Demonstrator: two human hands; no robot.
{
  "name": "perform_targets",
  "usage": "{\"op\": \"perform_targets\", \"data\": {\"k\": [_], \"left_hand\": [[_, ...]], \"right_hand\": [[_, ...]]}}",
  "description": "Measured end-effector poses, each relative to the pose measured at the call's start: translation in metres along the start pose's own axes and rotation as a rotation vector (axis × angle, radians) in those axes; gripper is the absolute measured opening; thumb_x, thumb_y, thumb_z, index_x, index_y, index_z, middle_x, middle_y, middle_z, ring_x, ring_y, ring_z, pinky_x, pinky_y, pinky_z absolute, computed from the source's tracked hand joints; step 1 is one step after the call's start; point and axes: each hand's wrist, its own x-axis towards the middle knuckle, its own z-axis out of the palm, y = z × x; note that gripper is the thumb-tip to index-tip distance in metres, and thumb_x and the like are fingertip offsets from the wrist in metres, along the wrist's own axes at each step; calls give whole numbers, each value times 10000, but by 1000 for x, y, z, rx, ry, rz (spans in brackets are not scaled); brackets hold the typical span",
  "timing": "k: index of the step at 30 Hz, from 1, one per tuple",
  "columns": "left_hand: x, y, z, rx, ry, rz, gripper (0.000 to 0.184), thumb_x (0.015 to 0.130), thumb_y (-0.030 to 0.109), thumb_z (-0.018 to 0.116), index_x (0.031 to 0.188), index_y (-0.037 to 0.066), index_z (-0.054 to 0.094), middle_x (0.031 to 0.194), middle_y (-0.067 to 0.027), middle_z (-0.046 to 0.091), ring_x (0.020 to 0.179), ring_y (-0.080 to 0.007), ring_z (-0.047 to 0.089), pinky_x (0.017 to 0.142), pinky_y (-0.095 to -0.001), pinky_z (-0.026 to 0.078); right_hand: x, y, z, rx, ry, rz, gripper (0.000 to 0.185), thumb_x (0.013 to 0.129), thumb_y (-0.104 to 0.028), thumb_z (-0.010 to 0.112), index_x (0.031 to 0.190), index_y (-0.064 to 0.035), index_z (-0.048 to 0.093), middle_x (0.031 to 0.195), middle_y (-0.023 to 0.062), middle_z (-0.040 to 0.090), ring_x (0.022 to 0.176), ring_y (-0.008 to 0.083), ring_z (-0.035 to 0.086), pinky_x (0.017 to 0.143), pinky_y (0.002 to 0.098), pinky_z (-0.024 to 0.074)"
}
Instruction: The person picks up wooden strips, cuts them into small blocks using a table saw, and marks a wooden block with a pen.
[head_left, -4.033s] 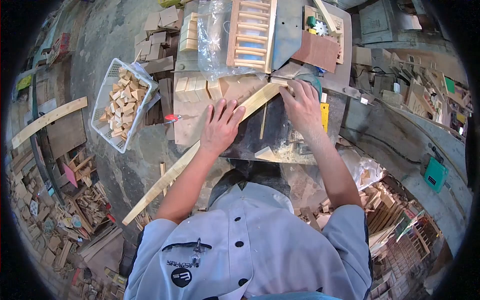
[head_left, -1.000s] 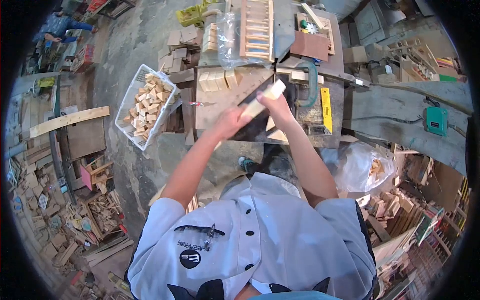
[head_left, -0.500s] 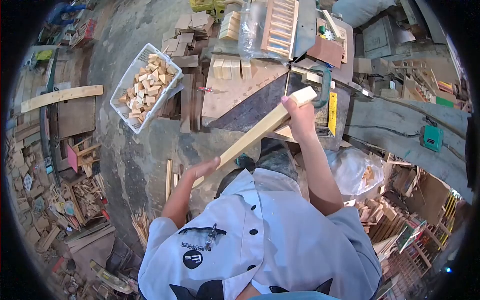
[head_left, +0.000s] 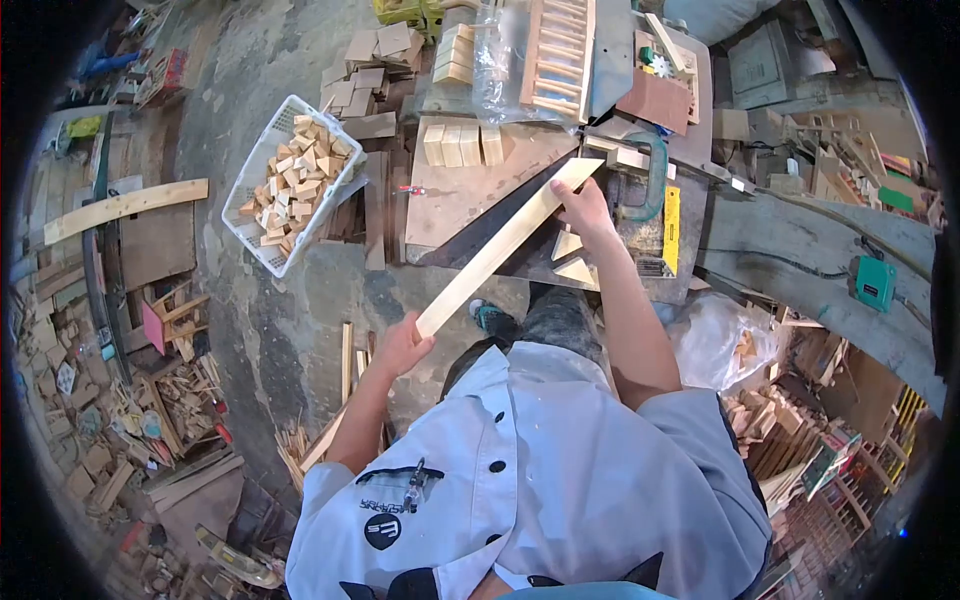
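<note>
A long pale wooden strip (head_left: 495, 255) is held aslant in front of my body, its broad face up and its angled far end over the work table (head_left: 430, 215). My right hand (head_left: 585, 210) grips it near that far end, thumb on top. Lower down, my left hand (head_left: 402, 345) is closed around the strip. A pale length of wood shows past my left forearm; whether it is the same strip I cannot tell. Beneath my right hand lie small triangular offcuts (head_left: 575, 270). A green clamp (head_left: 650, 180) and a yellow level (head_left: 671, 225) are just right of it.
A white plastic basket (head_left: 232, 200) of cut wood blocks stands on the floor at left. Several blocks (head_left: 462, 145) line the table's back, near a slatted wooden frame (head_left: 560, 60). A plastic bag (head_left: 715, 345) lies at right. Loose strips (head_left: 347, 360) stand by my left arm.
The strip has been rolled so a broader face shows, and its far end has moved left and up. My left hand, earlier with fingers extended along it, now wraps around it.
</note>
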Motion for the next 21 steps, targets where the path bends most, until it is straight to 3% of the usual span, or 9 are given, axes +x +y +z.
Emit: {"op": "perform_targets", "data": {"k": [2, 3, 7, 10, 14, 16, 21], "left_hand": [[10, -1, -7, 8, 14, 21, 551, 859, 377, 801, 1265, 49, 623, 998, -238, 722, 947, -470, 701, 837, -527, 553], [14, -1, -11, 61, 63, 60, 569, 856, 380, 806, 1270, 35, 623, 1057, -251, 713, 1000, -468, 690, 864, -530, 547], [30, 1, -28, 135, 86, 80, 637, 848, 395, 822, 1291, -14, 618, 1204, -275, 680, 1133, -468, 651, 949, -528, 528], [42, -3, -38, 205, 60, 64, 681, 848, 411, 829, 1319, -33, 620, 1201, -271, 689, 1133, -470, 656, 972, -520, 531], [55, -12, -43, 173, 75, 102, 684, 853, 422, 831, 1333, -25, 639, 1222, -271, 692, 1160, -466, 656, 993, -516, 530], [58, -6, -48, 187, 82, 72, 703, 852, 437, 837, 1345, -26, 647, 1250, -264, 695, 1184, -456, 656, 1013, -509, 527], [57, -1, -49, 191, 61, 29, 705, 851, 431, 843, 1340, -41, 656, 1272, -251, 705, 1199, -447, 659, 1034, -498, 525]], "right_hand": [[-7, -13, 3, -419, 197, 33, 524, 941, -389, 830, 1229, -10, 611, 1083, 152, 756, 920, 228, 760, 829, 374, 610], [-10, -12, 7, -504, 313, -94, 453, 923, -353, 849, 1111, 12, 656, 930, 144, 781, 773, 229, 772, 756, 359, 603], [-7, -6, 12, -364, 368, -12, 474, 919, -323, 857, 1143, 28, 630, 952, 162, 778, 756, 227, 779, 738, 373, 608], [1, 5, 12, -291, 379, -116, 451, 931, -307, 846, 1143, 24, 625, 951, 163, 776, 765, 224, 781, 730, 368, 606], [6, 10, 14, -246, 398, -102, 458, 940, -331, 832, 1133, 27, 623, 953, 171, 774, 780, 248, 781, 755, 382, 605], [18, 19, 15, -364, 456, -174, 472, 945, -367, 820, 1114, 28, 625, 947, 185, 769, 798, 274, 779, 787, 403, 600], [16, 18, 17, -334, 454, -108, 474, 942, -384, 817, 1089, 27, 634, 915, 182, 766, 793, 287, 772, 799, 416, 592]]}}
